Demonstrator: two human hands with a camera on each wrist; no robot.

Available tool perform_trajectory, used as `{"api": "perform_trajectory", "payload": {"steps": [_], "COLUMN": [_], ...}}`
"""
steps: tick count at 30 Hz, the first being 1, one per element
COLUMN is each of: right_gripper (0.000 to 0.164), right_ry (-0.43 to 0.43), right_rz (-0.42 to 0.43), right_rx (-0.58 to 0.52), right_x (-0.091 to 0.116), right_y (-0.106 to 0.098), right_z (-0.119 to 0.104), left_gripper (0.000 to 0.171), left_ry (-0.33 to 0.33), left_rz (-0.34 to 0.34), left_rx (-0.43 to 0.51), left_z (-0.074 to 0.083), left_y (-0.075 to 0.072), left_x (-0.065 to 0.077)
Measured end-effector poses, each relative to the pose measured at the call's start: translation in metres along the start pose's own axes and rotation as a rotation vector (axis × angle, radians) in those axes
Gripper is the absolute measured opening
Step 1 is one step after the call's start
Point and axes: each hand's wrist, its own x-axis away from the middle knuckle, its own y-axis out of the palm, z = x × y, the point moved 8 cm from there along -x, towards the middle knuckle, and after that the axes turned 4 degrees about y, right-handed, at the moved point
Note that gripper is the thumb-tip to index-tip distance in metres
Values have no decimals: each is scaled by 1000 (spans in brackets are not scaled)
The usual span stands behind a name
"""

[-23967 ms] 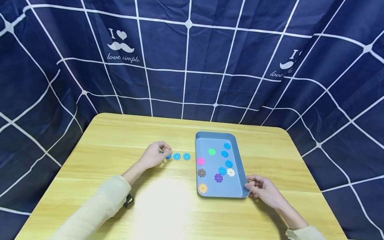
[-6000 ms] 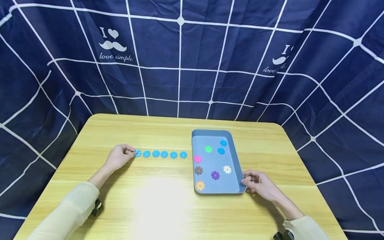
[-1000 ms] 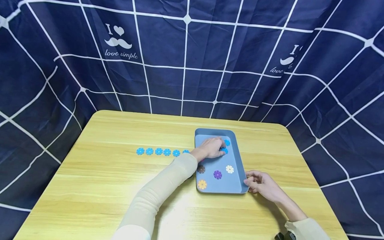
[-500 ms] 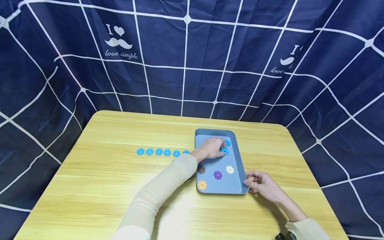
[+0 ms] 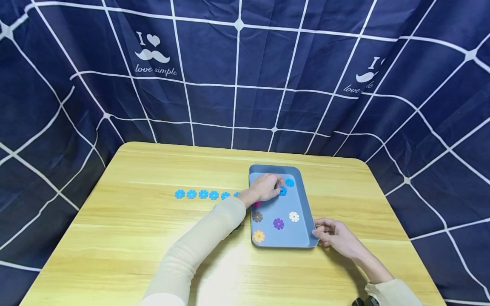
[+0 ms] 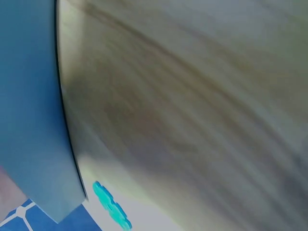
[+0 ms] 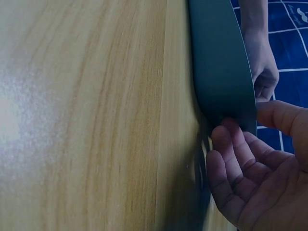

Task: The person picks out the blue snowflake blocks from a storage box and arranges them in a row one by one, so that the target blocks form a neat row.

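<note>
In the head view, my left hand (image 5: pixel 265 187) is inside the blue-grey tray (image 5: pixel 268 243), pinching a blue snowflake disc (image 5: pixel 283 191) between thumb and fingers. Another blue disc (image 5: pixel 289 182) lies just beyond the fingertips. My right hand (image 5: pixel 337 239) grips the tray's wall near its front right corner; in the right wrist view the thumb of the right hand (image 7: pixel 260 168) is on the rim, with fingers curled below outside. Also in the tray are purple (image 5: pixel 278 224), white (image 5: pixel 294 216), brown (image 5: pixel 257 216) and orange (image 5: pixel 259 236) discs. A pink disc (image 5: pixel 257 204) is partly covered; the green one is hidden.
Left of the tray, a row of blue discs (image 5: pixel 203 194) lies on the wooden table (image 5: pixel 126 238); my left forearm crosses over its right end. In the left wrist view, one blue disc (image 6: pixel 111 206) shows beside the tray wall (image 6: pixel 33 106). A dark blue curtain (image 5: pixel 214 106) surrounds the table.
Since six seconds ago my left hand has gone from the row's left end into the tray. In the last half second it shifted slightly left with a blue disc. My right hand stays at the tray.
</note>
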Motion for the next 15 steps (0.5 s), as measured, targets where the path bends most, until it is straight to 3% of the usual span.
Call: {"api": "perform_trajectory", "payload": {"steps": [15], "right_gripper": [48], "right_ry": [-11], "right_rz": [-2], "right_rx": [-6], "right_x": [-1], "right_y": [0], "right_z": [1], "left_gripper": [15], "left_ry": [46], "left_rz": [134], "left_rx": [176], "left_z": [0], "left_y": [-24], "left_x": [22]}}
